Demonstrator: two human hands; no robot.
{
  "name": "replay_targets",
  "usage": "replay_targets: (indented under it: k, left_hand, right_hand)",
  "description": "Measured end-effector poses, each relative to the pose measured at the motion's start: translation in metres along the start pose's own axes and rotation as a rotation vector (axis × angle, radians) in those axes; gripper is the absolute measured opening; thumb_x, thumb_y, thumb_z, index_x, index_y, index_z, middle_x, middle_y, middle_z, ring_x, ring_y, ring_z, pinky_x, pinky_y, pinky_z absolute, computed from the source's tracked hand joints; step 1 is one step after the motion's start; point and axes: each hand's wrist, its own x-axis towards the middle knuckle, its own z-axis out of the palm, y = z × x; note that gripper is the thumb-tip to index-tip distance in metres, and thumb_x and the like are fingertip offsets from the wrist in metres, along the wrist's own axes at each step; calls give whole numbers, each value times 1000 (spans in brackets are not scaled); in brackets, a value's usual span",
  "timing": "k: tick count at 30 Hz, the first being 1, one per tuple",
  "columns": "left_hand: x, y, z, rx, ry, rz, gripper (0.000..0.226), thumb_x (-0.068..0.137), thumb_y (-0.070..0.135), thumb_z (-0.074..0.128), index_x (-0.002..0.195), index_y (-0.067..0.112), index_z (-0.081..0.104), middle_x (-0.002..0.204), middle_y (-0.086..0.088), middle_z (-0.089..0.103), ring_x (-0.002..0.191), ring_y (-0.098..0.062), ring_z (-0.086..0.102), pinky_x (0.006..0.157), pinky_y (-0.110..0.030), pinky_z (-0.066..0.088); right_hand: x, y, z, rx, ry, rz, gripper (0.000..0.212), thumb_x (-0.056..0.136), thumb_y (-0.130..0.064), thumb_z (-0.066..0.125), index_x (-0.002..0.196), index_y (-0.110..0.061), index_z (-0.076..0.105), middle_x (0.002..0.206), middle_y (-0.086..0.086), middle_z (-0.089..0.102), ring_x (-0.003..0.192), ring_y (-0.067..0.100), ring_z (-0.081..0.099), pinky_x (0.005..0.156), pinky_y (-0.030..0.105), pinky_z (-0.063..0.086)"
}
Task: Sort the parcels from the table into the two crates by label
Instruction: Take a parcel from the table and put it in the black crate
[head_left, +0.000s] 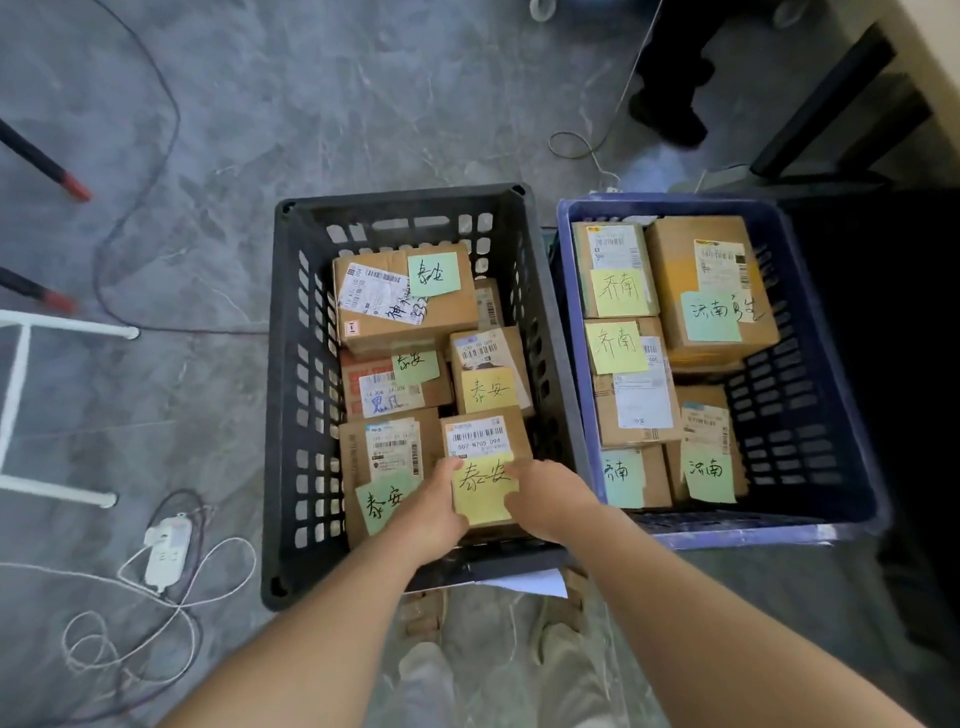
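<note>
Both hands clasp one small parcel (485, 439) in the near right corner of the black crate (291, 395). The left hand (434, 512) grips its left side and the right hand (548, 499) its right side, thumbs lying on top, probably to seat it level in the gap there. Its yellow note (483, 491) bears the same characters as the notes on the other parcels in the black crate, so it seems rightly sorted. I count six parcels in the black crate, one half hidden towards its far right, and at least five in the blue crate (826, 415) just right of the black crate
</note>
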Motion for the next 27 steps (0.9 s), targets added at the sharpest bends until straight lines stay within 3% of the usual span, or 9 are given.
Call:
replay_targets:
  k: [6,11,13,15,17,19,22,24,27]
  left_hand:
    - [24,-3,22,86,-46,29,73,92,1,52,149,29,14,132,-6,51,90,-17,54,72,-26,42]
    - [44,-9,24,100,-129,6,73,96,1,45,153,35,14,129,-9,54,87,-16,55,58,-19,37]
    - [48,-12,22,126,-160,-3,75,96,0,42,154,37,12,139,-11,49,106,-25,58,66,-22,40]
    - [52,-14,18,148,-193,-4,76,96,0,39,153,42,12,151,-11,39,109,-26,57,71,-24,44]
    - [52,-15,12,129,-194,-7,76,96,0,38,152,45,15,155,-10,34,110,-26,57,72,-23,47]
    - [46,-11,3,88,-140,15,72,96,3,42,152,42,20,153,-6,36,114,-23,55,84,-26,48]
    - [26,0,-17,133,1,93,66,97,12,48,153,35,22,153,0,35,116,-18,49,93,-31,45]
    - [10,8,-32,253,77,97,68,99,22,49,155,33,12,162,-1,15,140,-24,32,110,-40,36]
    - [-18,21,-54,421,145,98,73,100,40,44,155,32,-3,163,-2,-7,149,-30,8,118,-46,19]
  right_hand:
    - [25,2,19,-175,-86,111,51,93,-10,46,143,-11,36,142,18,32,124,31,41,101,38,44]
    - [48,1,40,-302,-194,242,71,91,-4,49,152,-8,14,154,20,0,137,37,23,111,46,34]
    - [59,0,46,-297,-196,281,77,89,-4,53,152,-9,10,153,19,2,135,36,24,110,46,35]
    - [65,-1,48,-271,-190,312,84,86,-3,56,152,-13,6,151,17,9,132,34,28,108,46,37]
    - [65,-3,43,-248,-179,268,71,88,-6,53,150,-9,17,146,18,24,126,32,35,104,41,39]
    - [55,-3,31,-224,-110,184,49,92,-7,47,141,-3,39,136,18,40,114,28,45,94,36,43]
    - [33,-3,12,-180,78,80,39,92,-4,46,131,-6,49,133,15,39,113,28,49,94,36,48]
    - [16,-9,-1,-152,172,26,37,92,-6,47,128,-8,48,129,12,40,112,28,48,89,37,49]
    - [-12,-17,-22,-160,283,-1,38,93,-8,46,130,-10,46,129,11,41,116,28,44,86,37,48]
